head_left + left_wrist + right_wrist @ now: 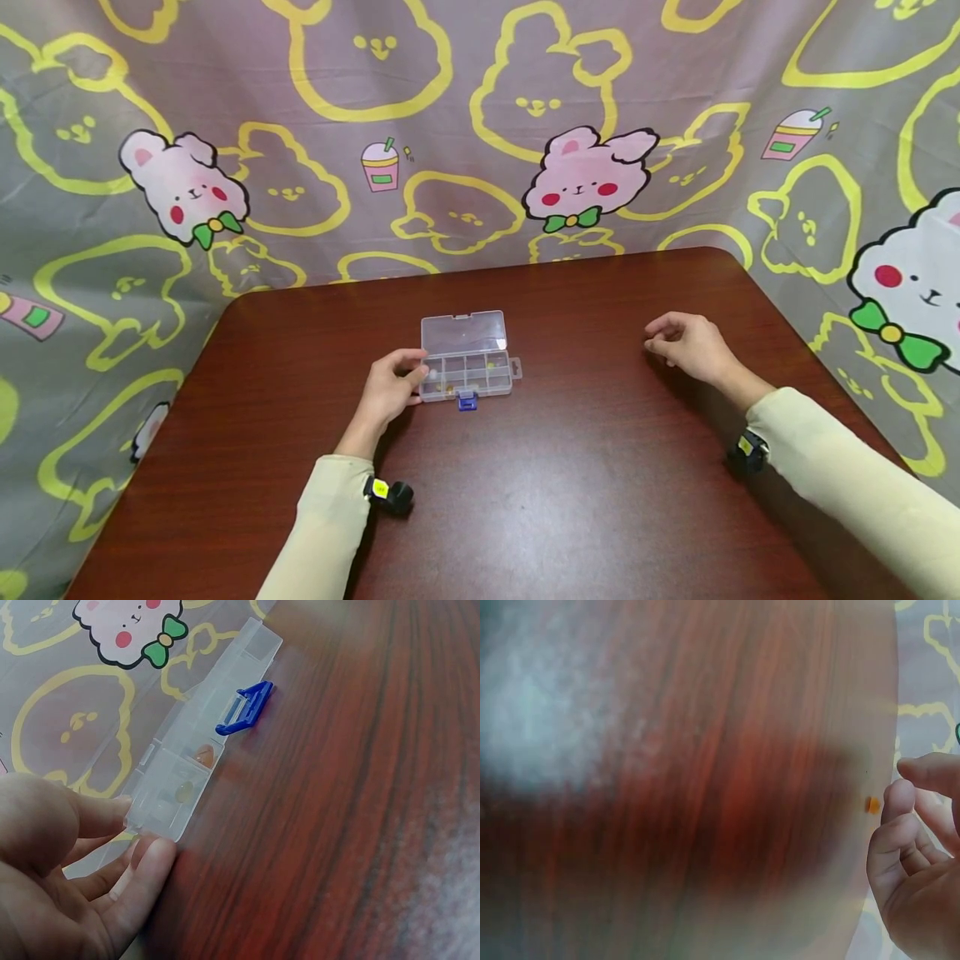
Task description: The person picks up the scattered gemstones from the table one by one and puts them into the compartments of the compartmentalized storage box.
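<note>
A clear plastic compartment box [477, 386] sits on the table, its hinged lid [463, 333] raised and leaning back. On its front edge is a blue latch [467, 402]. My left hand [386, 390] grips the box's left end between thumb and fingers. Small pieces lie in some compartments, among them an orange one [204, 755] and a pale yellowish one [184, 792] in the left wrist view. Off to the right, my right hand [693, 346] hovers with loosely bent fingers. A small orange piece [873, 804] shows just beyond its fingertips in the right wrist view.
The dark red-brown wooden table [555, 475] has rounded far corners. A patterned curtain [450, 208] hangs along its back and sides. A clear hanging tab [516, 368] sticks out from the box's right end. Each wrist wears a small black camera [390, 495].
</note>
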Action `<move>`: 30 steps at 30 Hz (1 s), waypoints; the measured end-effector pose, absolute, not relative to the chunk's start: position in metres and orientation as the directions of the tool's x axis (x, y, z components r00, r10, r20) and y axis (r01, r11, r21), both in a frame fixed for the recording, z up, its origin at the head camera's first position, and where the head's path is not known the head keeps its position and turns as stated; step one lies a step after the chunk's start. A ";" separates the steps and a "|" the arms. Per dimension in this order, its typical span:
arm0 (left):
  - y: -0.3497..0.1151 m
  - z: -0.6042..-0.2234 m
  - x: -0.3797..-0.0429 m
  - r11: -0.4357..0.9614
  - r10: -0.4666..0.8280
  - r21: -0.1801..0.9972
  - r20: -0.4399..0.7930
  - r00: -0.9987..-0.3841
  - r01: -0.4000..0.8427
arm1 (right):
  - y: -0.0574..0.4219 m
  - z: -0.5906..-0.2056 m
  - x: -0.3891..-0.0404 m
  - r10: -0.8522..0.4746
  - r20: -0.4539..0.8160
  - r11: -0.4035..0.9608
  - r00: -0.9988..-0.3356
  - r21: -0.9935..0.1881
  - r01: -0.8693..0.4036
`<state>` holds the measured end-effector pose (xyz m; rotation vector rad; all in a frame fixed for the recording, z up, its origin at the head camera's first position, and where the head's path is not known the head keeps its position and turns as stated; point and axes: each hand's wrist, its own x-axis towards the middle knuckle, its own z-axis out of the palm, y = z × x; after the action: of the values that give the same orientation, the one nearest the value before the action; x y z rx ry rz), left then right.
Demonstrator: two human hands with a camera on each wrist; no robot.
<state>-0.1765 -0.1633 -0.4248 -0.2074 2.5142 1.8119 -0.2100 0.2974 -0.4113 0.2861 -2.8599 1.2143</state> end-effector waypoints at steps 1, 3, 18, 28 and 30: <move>-0.163 -0.425 -0.177 0.312 -0.088 0.941 -0.107 -0.990 -0.129 | 0.298 -0.412 -0.211 -0.156 0.093 0.680 -0.983 -0.712 -0.175; -0.163 -0.425 -0.177 0.312 -0.090 0.941 -0.107 -0.990 -0.130 | 0.300 -0.412 -0.212 -0.149 0.096 0.681 -0.984 -0.711 -0.173; -0.163 -0.426 -0.177 0.313 -0.100 0.941 -0.101 -0.990 -0.128 | 0.312 -0.417 -0.221 -0.102 0.025 0.719 -0.994 -0.689 -0.091; -0.163 -0.427 -0.177 0.319 -0.104 0.939 -0.101 -0.989 -0.129 | 0.314 -0.416 -0.227 -0.111 -0.057 0.709 -0.992 -0.704 -0.039; -0.162 -0.427 -0.177 0.317 -0.104 0.939 -0.102 -0.989 -0.130 | 0.315 -0.417 -0.229 -0.115 -0.076 0.706 -0.990 -0.708 -0.028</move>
<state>-0.1769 -0.1623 -0.4274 -0.2248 2.5315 1.8085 -0.2290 0.3149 -0.4166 0.1267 -3.0061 1.2448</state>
